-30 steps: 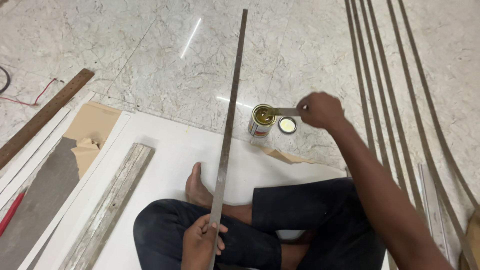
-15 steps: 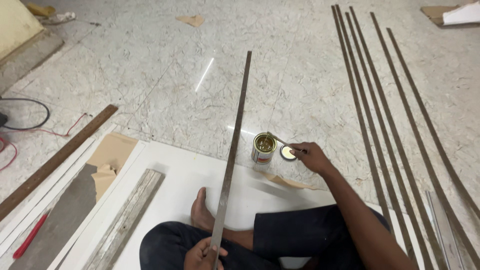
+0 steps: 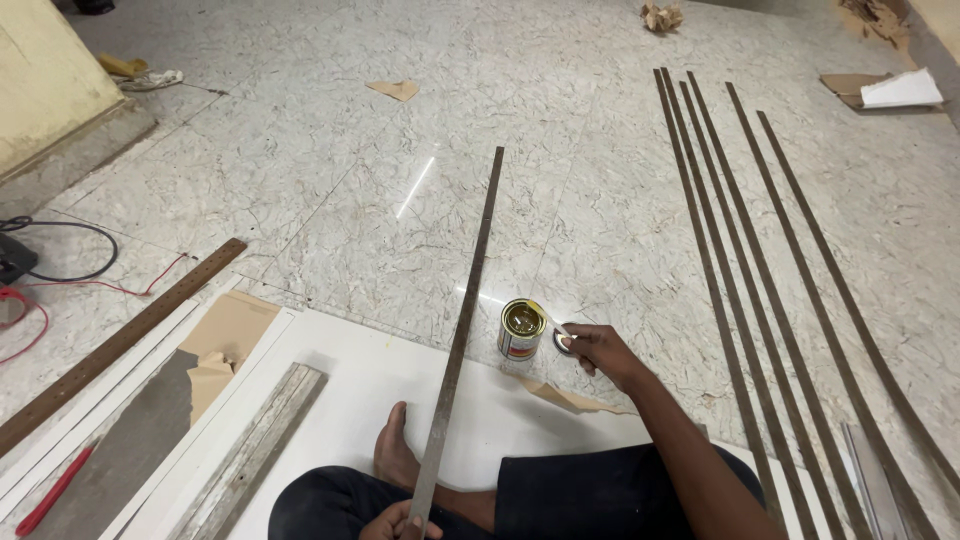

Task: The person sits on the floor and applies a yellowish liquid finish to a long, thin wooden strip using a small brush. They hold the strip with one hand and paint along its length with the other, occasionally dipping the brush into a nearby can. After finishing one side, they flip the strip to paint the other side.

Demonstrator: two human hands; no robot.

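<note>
I sit cross-legged on a white board [image 3: 350,380]. My left hand [image 3: 400,522], at the bottom edge, grips the near end of a long thin brown strip [image 3: 462,330] that points away across the floor. My right hand [image 3: 597,350] reaches to a small open tin [image 3: 521,331] of yellowish liquid and holds a small white-handled tool over the tin's round lid [image 3: 566,340], which lies beside the tin. My bare foot [image 3: 395,450] rests on the board.
Several more long brown strips [image 3: 760,260] lie side by side on the marble floor at the right. A weathered plank [image 3: 255,450], a dark wooden batten [image 3: 120,340], brown paper scraps and cables lie at the left.
The view has tilted up and away, showing more floor. My right hand has dropped from above the tin to floor level beside it, next to the lid. The strip stays held.
</note>
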